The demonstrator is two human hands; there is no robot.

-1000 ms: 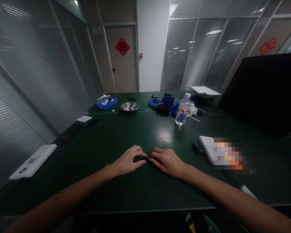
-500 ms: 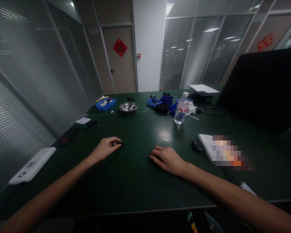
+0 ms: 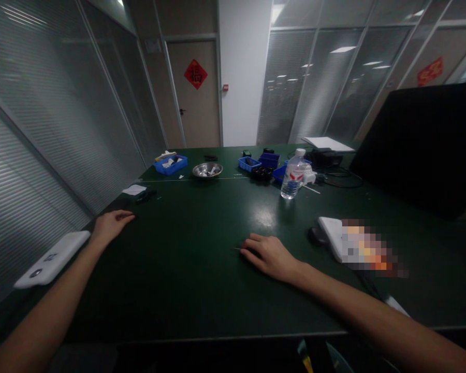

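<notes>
My left hand [image 3: 111,227] is at the left side of the green table, over a dark flat item [image 3: 121,205] that it mostly hides. Its thumb and fingers are pinched together, and whatever is between them cannot be made out. Near the table's middle, my right hand [image 3: 267,255] rests palm down with curled fingers. A thin, light, pointed piece [image 3: 237,248] sticks out past its fingertips; the rest of that piece is hidden under the hand.
A white device [image 3: 54,261] lies at the left edge. Farther back are a blue basket [image 3: 180,167], a metal bowl [image 3: 207,176], several blue trays [image 3: 249,168] and a water bottle [image 3: 292,178]. A black mouse [image 3: 317,236] and a white box [image 3: 330,228] are right; a dark monitor [image 3: 423,150] stands behind.
My left hand has moved left from near the table's middle to the left side. The small black object it pinched before is no longer visible. My right hand stays in place.
</notes>
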